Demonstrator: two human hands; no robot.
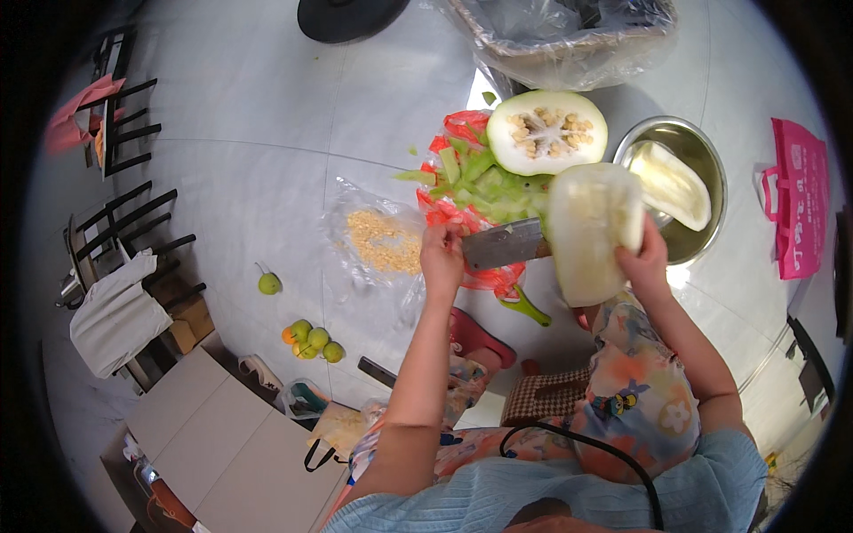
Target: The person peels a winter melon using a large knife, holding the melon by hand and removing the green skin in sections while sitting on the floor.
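My left hand is closed at the blunt left end of a cleaver; its brown handle end runs behind the gourd piece. In my right hand is a large peeled, hollowed piece of winter melon, blurred, gripped by its right edge. Behind it stands a cut winter melon half, its seeded face up. Green peelings are heaped on a red-and-clear plastic bag. A green-handled peeler lies at the bag's near edge. A steel bowl at right holds another peeled piece.
Pale yellow seeds or kernels lie on clear plastic at left. A plastic-lined bin stands beyond the melon. Several green and orange fruits sit on the tiled floor. A pink bag is at far right, a cabinet at lower left.
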